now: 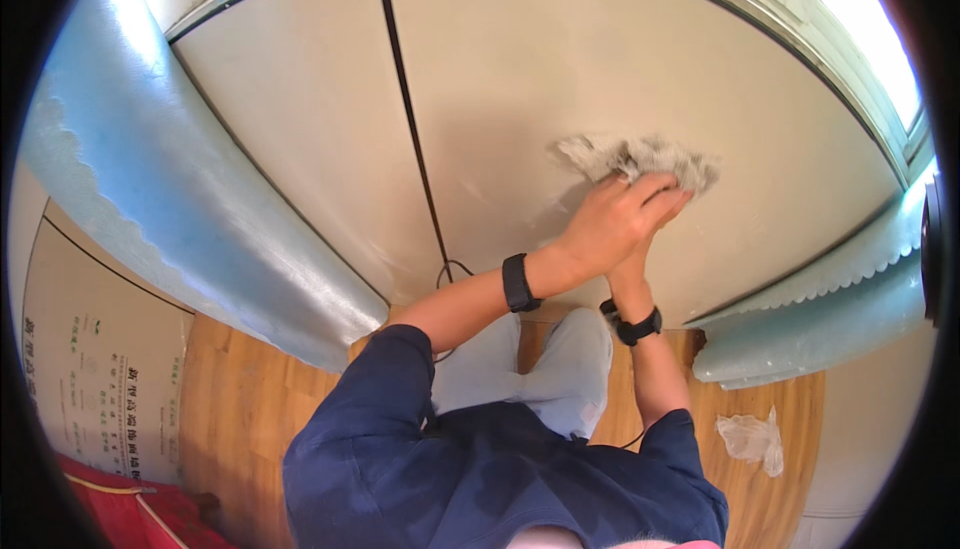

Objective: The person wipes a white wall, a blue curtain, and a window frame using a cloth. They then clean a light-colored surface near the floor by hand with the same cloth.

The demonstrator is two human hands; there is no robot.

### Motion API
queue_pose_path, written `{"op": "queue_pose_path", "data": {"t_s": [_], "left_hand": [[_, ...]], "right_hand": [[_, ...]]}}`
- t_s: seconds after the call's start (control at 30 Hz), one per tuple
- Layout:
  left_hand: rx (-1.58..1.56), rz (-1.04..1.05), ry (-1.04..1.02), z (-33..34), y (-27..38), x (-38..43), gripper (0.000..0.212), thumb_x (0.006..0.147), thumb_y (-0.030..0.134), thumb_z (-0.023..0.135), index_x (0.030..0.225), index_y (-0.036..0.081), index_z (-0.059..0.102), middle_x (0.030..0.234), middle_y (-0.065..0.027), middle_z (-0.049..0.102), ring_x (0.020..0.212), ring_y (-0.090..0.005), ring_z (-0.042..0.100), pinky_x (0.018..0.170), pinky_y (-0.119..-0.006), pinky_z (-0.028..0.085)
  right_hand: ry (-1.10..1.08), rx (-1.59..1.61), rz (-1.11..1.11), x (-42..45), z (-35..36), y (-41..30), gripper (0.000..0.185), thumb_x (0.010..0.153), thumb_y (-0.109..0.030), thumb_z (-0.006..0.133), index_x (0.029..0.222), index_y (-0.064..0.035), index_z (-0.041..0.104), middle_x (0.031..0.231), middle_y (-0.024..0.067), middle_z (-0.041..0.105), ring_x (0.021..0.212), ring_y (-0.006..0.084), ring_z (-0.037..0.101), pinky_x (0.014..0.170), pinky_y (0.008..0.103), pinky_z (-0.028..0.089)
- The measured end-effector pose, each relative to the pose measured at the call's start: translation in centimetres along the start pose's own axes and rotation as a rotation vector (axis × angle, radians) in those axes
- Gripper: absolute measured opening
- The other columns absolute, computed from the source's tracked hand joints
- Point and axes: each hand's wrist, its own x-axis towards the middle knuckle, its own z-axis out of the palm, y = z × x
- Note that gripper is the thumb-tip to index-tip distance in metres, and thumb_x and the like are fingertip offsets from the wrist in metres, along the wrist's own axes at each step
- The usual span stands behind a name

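Observation:
A grey-white cloth [645, 159], blurred at its edges, lies bunched against a beige wall panel [480, 61] in the head view. Both hands meet at the cloth's lower edge. My left hand [611, 219] has its fingers closed on the cloth and overlaps the other hand. My right hand [671, 211] is largely hidden behind it, with only a few fingertips showing at the cloth; how much it grips is hidden. Each wrist wears a black band. A dark vertical seam divides the panel left of the hands.
Light blue curtains [247, 189] hang at both sides. A window frame [862, 91] runs above the panel. On the wood floor [240, 399] lies a clear plastic bag [752, 440]. A printed board [112, 369] and red fabric [142, 511] are at lower left.

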Motion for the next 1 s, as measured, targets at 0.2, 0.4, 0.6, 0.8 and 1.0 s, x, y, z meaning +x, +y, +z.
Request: {"op": "queue_pose_path", "data": {"t_s": [0.2, 0.4, 0.6, 0.8, 1.0], "left_hand": [[0.086, -0.171, 0.372, -10.4, -3.1, 0.9, 0.037, 0.064, -0.003, 0.054, 0.1, 0.004, 0.058, 0.101, -0.0145, 0.056, 0.089, -0.0309, 0.055, 0.076, -0.035, 0.047], [0.247, -0.476, 0.317, -13.7, -5.4, -9.7, 0.04, 0.064, -0.003, 0.058, 0.103, 0.003, 0.053, 0.108, -0.0162, 0.051, 0.092, -0.0334, 0.053, 0.077, -0.036, 0.046], [0.224, -0.437, 0.278, -14.9, -6.2, -8.8, 0.043, 0.059, -0.005, 0.063, 0.101, 0.003, 0.054, 0.101, -0.014, 0.053, 0.089, -0.0301, 0.055, 0.076, -0.032, 0.046], [0.055, -0.12, 0.308, -12.6, -5.8, -0.9, 0.042, 0.056, -0.005, 0.068, 0.097, 0.004, 0.06, 0.098, -0.0116, 0.059, 0.088, -0.0262, 0.059, 0.075, -0.03, 0.048], [-0.037, -0.126, 0.004, -8.2, -3.4, -2.0, 0.038, 0.058, 0.0, 0.066, 0.095, 0.005, 0.061, 0.099, -0.0096, 0.061, 0.08, -0.0246, 0.062, 0.065, -0.03, 0.051]], "right_hand": [[-0.031, 0.336, -0.318, 7.6, 1.4, -9.2, 0.08, 0.077, -0.029, 0.056, 0.137, -0.0006, 0.011, 0.142, 0.0199, 0.014, 0.131, 0.0388, 0.011, 0.099, 0.0625, 0.01], [-0.244, 0.339, -0.432, 1.9, 5.3, -13.6, 0.07, 0.069, -0.02, 0.061, 0.132, -0.0059, 0.034, 0.139, 0.0077, 0.028, 0.128, 0.0318, 0.024, 0.099, 0.0521, 0.022], [-0.227, 0.267, -0.5, 3.4, 4.7, -13.1, 0.063, 0.068, -0.014, 0.06, 0.128, -0.0107, 0.042, 0.134, 0.0017, 0.039, 0.124, 0.0246, 0.034, 0.097, 0.0466, 0.028], [-0.088, 0.069, -0.39, 8.7, -0.4, -9.3, 0.059, 0.071, -0.011, 0.056, 0.127, -0.0073, 0.042, 0.132, 0.0074, 0.04, 0.122, 0.0313, 0.036, 0.098, 0.0529, 0.025], [0.032, 0.161, -0.26, 0.8, 2.2, -3.3, 0.074, 0.074, -0.019, 0.058, 0.132, 0.0037, 0.02, 0.134, 0.0297, 0.021, 0.121, 0.0453, 0.03, 0.096, 0.0634, 0.02]]}}
